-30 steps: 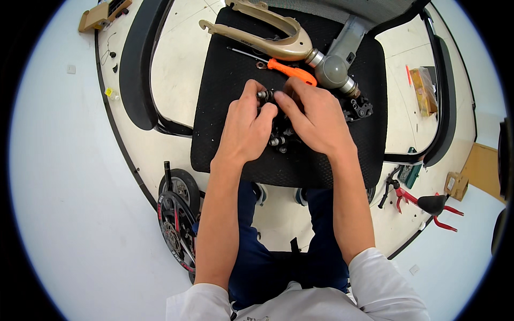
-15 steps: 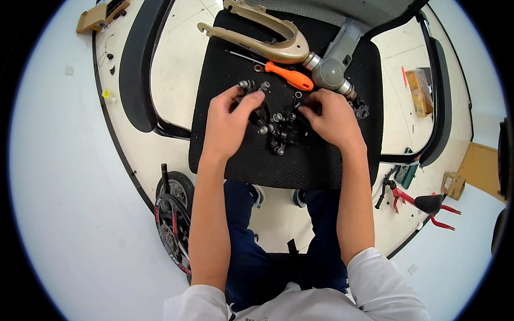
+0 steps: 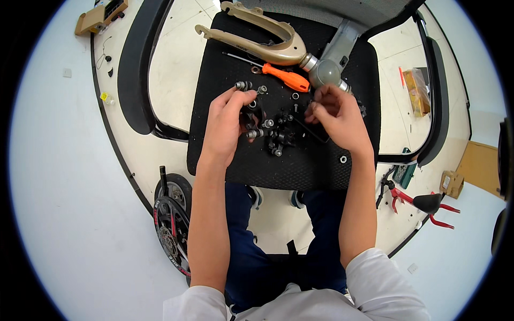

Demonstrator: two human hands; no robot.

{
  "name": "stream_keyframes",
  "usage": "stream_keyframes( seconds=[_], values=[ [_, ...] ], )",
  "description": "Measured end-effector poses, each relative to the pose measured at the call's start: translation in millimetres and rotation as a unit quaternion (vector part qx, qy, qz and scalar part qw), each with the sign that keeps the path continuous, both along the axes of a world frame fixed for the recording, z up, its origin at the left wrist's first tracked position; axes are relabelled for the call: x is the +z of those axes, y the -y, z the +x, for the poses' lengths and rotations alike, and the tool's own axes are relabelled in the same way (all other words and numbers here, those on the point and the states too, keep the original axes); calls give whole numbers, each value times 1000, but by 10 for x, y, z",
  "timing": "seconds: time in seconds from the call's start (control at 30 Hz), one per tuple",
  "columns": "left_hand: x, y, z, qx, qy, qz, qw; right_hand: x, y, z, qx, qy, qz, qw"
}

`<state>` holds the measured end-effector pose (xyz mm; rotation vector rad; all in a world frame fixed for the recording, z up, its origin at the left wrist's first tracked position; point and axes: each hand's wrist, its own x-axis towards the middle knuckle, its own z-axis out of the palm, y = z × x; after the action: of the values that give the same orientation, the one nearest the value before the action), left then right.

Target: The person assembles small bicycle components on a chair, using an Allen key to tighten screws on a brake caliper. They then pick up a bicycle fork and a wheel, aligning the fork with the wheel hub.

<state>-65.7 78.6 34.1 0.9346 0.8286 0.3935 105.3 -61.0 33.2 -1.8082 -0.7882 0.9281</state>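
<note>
My left hand (image 3: 222, 123) is closed round a black bicycle brake caliper (image 3: 257, 115) with grey bolt ends, held over the chair seat (image 3: 241, 168). Beside it on the seat lies a second cluster of black brake parts (image 3: 281, 139). My right hand (image 3: 340, 117) hovers at the seat's right side, fingers curled into a pinch; whatever is between the tips is hidden and blurred. Left of those fingertips lie a small ring (image 3: 295, 96) and a small bolt (image 3: 295, 108). A black hex key (image 3: 316, 132) rests below them, and a hex nut (image 3: 343, 159) lies near my right wrist.
Across the back of the seat lies a beige bicycle fork (image 3: 278, 51), with an orange-handled screwdriver (image 3: 286, 77) in front. Chair armrests (image 3: 136, 80) rise at both sides. On the floor are a wheel (image 3: 174, 230), a red frame part (image 3: 404, 197) and a cardboard box (image 3: 452, 184).
My right hand has moved right, away from the small bolt, which now shows on the seat. My left hand has turned the brake caliper slightly. The nut by my right wrist has come into view.
</note>
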Motion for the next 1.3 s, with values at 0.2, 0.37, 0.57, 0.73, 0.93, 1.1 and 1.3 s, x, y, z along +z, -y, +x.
stream_keyframes(
  seconds=[0.2,0.37,0.57,0.73,0.93,1.1,1.3],
  values=[
    [-39,58,67,-32,-35,56,997,226,-116,-230,17,-208,90,974],
    [55,94,100,-53,-46,42,997,112,-152,-247,16,-32,70,997],
    [28,104,110,-62,-68,51,994,145,-160,-284,20,165,74,983],
    [-33,82,90,-27,-65,40,997,-8,-30,-38,-62,312,62,946],
    [-19,44,54,-14,-46,28,998,33,89,-193,54,322,-90,941],
    [27,39,80,-12,-4,13,1000,-129,132,-62,135,316,-149,927],
    [-10,63,109,17,33,49,998,-7,232,6,-35,73,-34,996]
  ],
)
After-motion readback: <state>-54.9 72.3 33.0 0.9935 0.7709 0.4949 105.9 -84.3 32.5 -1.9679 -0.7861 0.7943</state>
